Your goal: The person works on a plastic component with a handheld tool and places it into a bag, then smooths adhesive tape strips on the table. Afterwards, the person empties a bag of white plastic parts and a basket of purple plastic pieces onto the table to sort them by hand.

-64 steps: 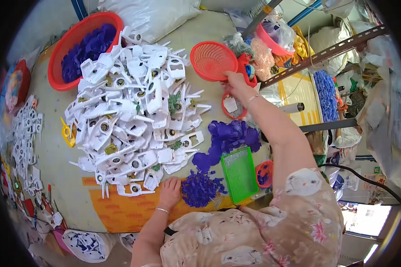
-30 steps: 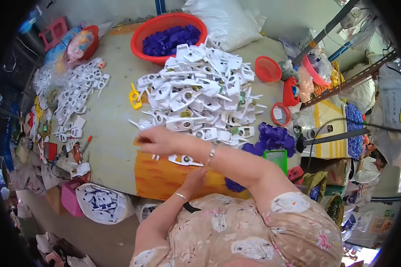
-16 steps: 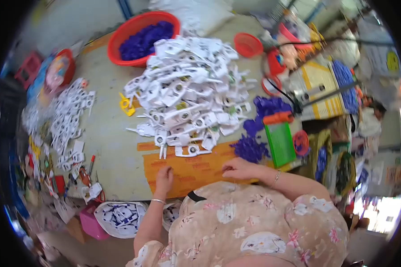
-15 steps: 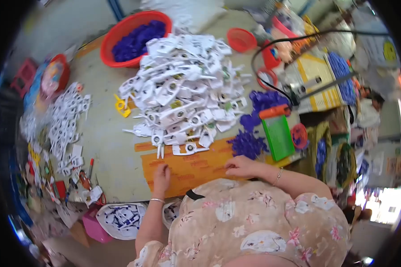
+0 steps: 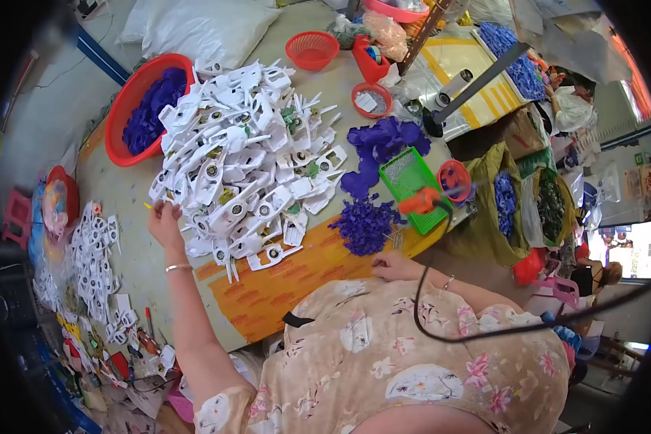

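My left hand point(image 5: 165, 223) is at the left edge of a large heap of white plastic parts point(image 5: 235, 155). Its fingers are closed round a yellow piece point(image 5: 148, 205), and only a tip of that piece shows. Near the table's front edge, my right hand point(image 5: 396, 266) has its fingers curled together; what they may hold is hidden. Just beyond it lies a pile of small purple parts point(image 5: 365, 226). Larger purple pieces point(image 5: 387, 141) lie farther back, beside a green tray point(image 5: 410, 177). An orange tool point(image 5: 421, 201) on a black cable hangs over the tray.
A red basin point(image 5: 113, 130) of purple parts stands back left, with a white sack point(image 5: 195, 32) behind. Red baskets point(image 5: 312, 50) and a metal arm point(image 5: 477, 87) are at the right. More white parts point(image 5: 92, 260) lie far left. Orange tape point(image 5: 267, 293) covers the front edge.
My left hand has moved from the front tape up to the heap's left edge and closed on the yellow piece. My right hand stays near the small purple pile. The view has turned.
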The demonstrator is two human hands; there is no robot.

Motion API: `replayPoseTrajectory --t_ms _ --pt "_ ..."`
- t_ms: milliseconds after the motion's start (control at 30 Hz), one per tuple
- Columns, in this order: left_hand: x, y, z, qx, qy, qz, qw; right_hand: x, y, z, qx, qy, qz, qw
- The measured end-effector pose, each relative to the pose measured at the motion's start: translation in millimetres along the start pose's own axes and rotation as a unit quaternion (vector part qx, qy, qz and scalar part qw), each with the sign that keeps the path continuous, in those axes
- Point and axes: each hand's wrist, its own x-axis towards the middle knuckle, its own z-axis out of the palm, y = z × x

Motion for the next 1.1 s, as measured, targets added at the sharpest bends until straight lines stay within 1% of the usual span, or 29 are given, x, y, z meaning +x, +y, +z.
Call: replayPoseTrajectory --t_ms 67,100,133,167,200,233,267,300,333,367,400,433,500,533,600,633,700,733,833,867,933,967,1000,1033,1100 --pt "22.3 13.0 11.5 -0.035 0.038 -0.044 0.998 2.2 -8.3 -8.0 -0.001 -0.005 0.004 1.000" --pt "48.0 -5.5 5.7 -0.031 -0.032 -0.010 0.999 1.9 -12.2 -8.9 -0.004 -0.012 0.006 1.000" --pt "86.2 -40.5 -12.5 -0.027 -0.095 0.027 0.995 10.6 0.5 -4.6 0.048 -0.026 -0.004 0.999" --pt "114.3 -53.9 -31.8 -0.018 -0.149 0.066 0.986 17.6 14.1 1.4 0.048 -0.008 -0.026 0.998" --pt "124.4 -44.1 -28.3 -0.091 -0.053 -0.033 0.994 27.9 22.2 2.7 0.045 0.003 -0.053 0.998" --pt "129.6 -28.0 -10.6 -0.173 0.046 -0.123 0.976 29.2 6.6 -7.6 0.060 -0.020 -0.016 0.998" --pt "130.0 -6.0 2.4 -0.195 0.092 -0.159 0.964 30.2 -8.8 -12.9 0.091 -0.032 0.032 0.995" --pt "148.8 -32.2 -11.0 -0.041 -0.001 -0.007 0.999 36.3 -2.2 -13.1 0.108 -0.033 0.020 0.993" --pt "163.9 -27.2 -13.5 -0.074 0.046 -0.051 0.995 39.1 -3.3 -14.2 0.127 -0.030 0.049 0.990" --pt "177.6 -23.0 -2.2 -0.107 0.087 -0.096 0.986 40.0 -19.6 -19.7 0.099 -0.029 0.062 0.993" --pt "189.1 -19.6 8.2 -0.142 0.122 -0.140 0.972 44.8 -15.1 -19.5 0.094 -0.028 0.052 0.994" --pt "197.2 -17.4 14.4 -0.152 0.148 -0.165 0.963 48.0 -10.2 -18.5 0.094 -0.023 0.046 0.994" --pt "216.9 -17.0 23.7 -0.170 0.190 -0.219 0.942 53.3 -23.4 -19.3 0.115 -0.032 0.073 0.990" --pt "229.9 -23.8 23.8 -0.174 0.180 -0.230 0.940 55.5 -31.9 -20.5 0.127 -0.033 0.089 0.987" --pt "253.3 -44.4 22.8 -0.182 0.157 -0.258 0.936 63.1 -47.2 -21.7 0.106 -0.036 0.116 0.987" --pt "263.9 -54.8 23.6 -0.224 0.141 -0.261 0.928 67.1 -51.3 -20.4 0.098 -0.035 0.130 0.986" --pt "271.0 -59.7 30.7 -0.309 0.109 -0.269 0.906 74.7 -52.0 -18.6 0.142 -0.041 0.129 0.980" --pt "274.2 -61.9 34.3 -0.371 0.087 -0.276 0.883 79.2 -52.6 -17.9 0.164 -0.044 0.127 0.977" --pt "285.3 -79.2 42.0 -0.420 0.059 -0.286 0.860 89.3 -64.4 -18.4 0.118 -0.030 0.108 0.987" --pt "288.8 -82.2 42.4 -0.433 0.065 -0.313 0.843 92.3 -68.1 -19.6 0.115 -0.024 0.106 0.987" --pt "297.8 -98.5 42.9 -0.423 0.090 -0.282 0.856 96.3 -72.7 -20.7 0.107 -0.014 0.100 0.989" --pt "298.0 -98.5 45.1 -0.418 0.103 -0.264 0.863 97.4 -69.3 -19.3 0.101 -0.018 0.105 0.989" --pt "297.6 -95.9 42.6 -0.420 0.101 -0.278 0.858 99.5 -63.5 -18.3 0.095 -0.022 0.109 0.989" --pt "298.4 -91.5 39.9 -0.409 0.116 -0.267 0.865 101.3 -59.8 -18.4 0.088 -0.026 0.111 0.990" --pt "301.2 -83.4 36.5 -0.388 0.144 -0.244 0.877 102.7 -58.0 -20.5 0.066 -0.019 0.095 0.993"
